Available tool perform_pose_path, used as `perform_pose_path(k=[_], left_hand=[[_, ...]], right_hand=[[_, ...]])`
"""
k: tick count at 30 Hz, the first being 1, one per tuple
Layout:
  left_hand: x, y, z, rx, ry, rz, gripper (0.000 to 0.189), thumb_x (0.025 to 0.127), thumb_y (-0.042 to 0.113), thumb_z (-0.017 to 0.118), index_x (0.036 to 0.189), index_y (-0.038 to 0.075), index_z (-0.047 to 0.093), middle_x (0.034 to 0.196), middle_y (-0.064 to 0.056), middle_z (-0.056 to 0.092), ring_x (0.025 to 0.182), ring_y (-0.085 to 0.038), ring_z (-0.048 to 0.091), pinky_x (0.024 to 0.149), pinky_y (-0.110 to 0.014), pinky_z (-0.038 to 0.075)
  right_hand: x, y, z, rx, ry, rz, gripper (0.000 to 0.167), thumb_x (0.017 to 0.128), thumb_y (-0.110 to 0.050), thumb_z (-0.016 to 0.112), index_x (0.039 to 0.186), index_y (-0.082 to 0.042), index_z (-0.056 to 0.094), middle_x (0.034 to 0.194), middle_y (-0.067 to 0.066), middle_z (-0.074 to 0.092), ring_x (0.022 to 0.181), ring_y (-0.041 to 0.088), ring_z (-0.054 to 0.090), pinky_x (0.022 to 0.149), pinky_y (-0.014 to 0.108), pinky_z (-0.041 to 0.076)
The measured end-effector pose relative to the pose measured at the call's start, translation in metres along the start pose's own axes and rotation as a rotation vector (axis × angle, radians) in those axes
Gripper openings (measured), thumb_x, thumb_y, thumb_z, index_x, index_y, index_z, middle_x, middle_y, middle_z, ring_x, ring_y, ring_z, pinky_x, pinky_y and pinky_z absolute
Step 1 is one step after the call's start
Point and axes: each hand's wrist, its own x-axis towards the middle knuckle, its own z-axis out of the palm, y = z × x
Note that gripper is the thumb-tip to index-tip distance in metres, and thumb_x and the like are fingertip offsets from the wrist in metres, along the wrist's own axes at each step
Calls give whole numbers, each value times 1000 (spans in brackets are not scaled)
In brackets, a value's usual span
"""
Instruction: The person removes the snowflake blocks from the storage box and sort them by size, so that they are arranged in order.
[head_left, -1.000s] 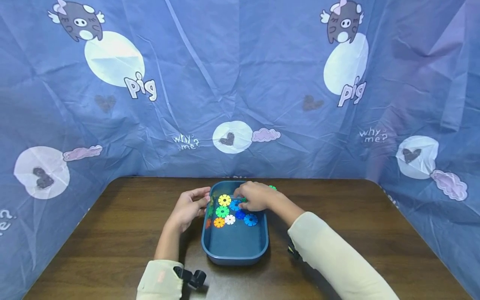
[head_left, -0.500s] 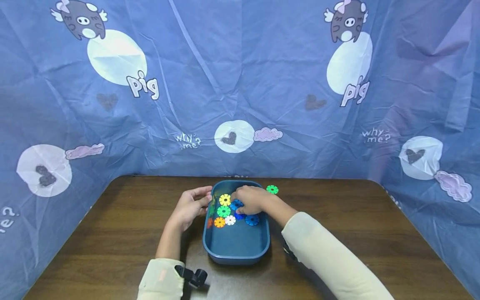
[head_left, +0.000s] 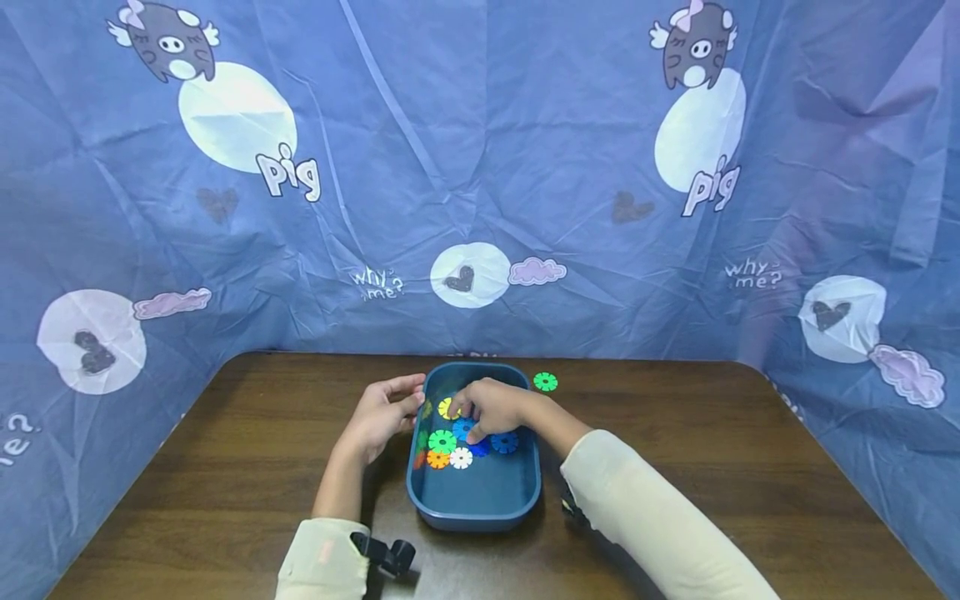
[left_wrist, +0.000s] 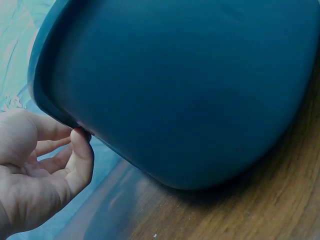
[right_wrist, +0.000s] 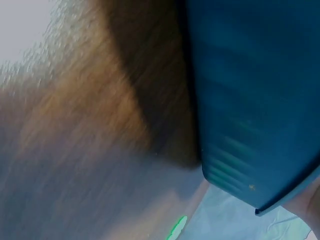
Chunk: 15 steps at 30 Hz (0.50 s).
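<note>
The left hand [head_left: 378,418] pinches the rim of the tray [head_left: 476,490], lower centre; the right hand [head_left: 497,407], thumb and fingers apart, seems to sort the discs [head_left: 442,442] inside. Next probably calls for pinching one.

Head view bright; wrist pics dimmer, soft (R: glare top-L).

- Head: from farther back, forward and down over the tray [head_left: 472,492], counter [head_left: 225,467] and backdrop [head_left: 480,192].
- Left wrist: close up to the tray, slanted.
- Right wrist: close along the tray's outer side, slanted.
- All share tray and counter.
</note>
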Motion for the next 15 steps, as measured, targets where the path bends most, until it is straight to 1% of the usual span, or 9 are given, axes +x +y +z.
perform_pose_path(k=[5, 11, 15], left_hand=[[1, -1, 0, -7, 0, -2, 38, 102, 0, 57, 140, -4, 57, 127, -21, 57, 103, -24, 61, 71, -26, 57], [1, -1, 0, 1, -1, 1, 38, 102, 0, 57, 139, -3, 58, 127, -20, 58, 101, -20, 61, 71, -26, 57], [-1, 0, 0, 11, 0, 5, 37, 102, 1, 57, 139, -3, 58, 127, -21, 58, 102, -21, 61, 73, -27, 57]], right_hand=[[1, 0, 5, 32, 24, 2, 35, 91, -23, 80, 124, -16, 72, 107, 0, 71, 97, 11, 64, 89, 30, 54], [3, 0, 9, 46, 52, 43, 34, 90, -24, 82, 122, -16, 73, 105, -2, 69, 98, 11, 62, 92, 32, 54], [5, 0, 10, 49, 56, 45, 34, 88, -25, 83, 120, -18, 73, 106, -3, 69, 97, 11, 62, 91, 31, 54]])
